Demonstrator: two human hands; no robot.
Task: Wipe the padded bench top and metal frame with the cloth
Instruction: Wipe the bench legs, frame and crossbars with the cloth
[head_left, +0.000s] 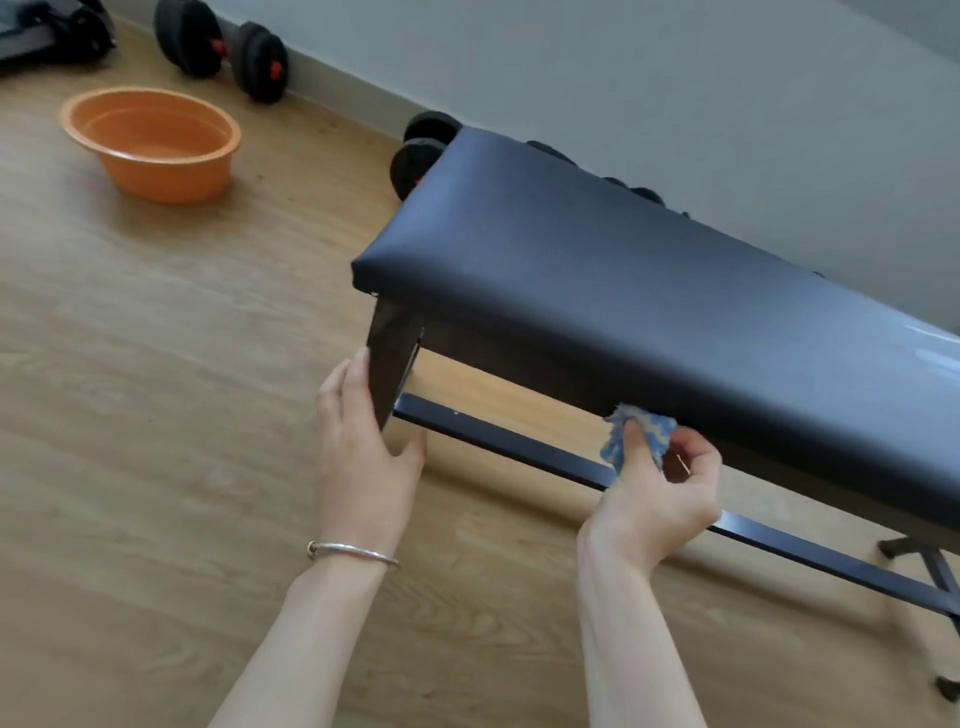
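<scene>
The padded bench top (597, 270) is dark and glossy and runs from the centre to the right edge. Under it is the black metal frame, with a near leg (390, 358) and a low crossbar (519, 441). My left hand (358, 441) is wrapped around the near leg, fingers behind it and thumb in front. My right hand (660, 493) grips a bunched blue and white cloth (641, 434) and presses it against the lower front edge of the padding, above the crossbar.
An orange plastic basin (153, 140) sits on the wooden floor at the upper left. Black dumbbells (223, 49) lie along the wall behind it, and more weights (421, 150) rest behind the bench end. A silver bangle (353, 552) circles my left wrist.
</scene>
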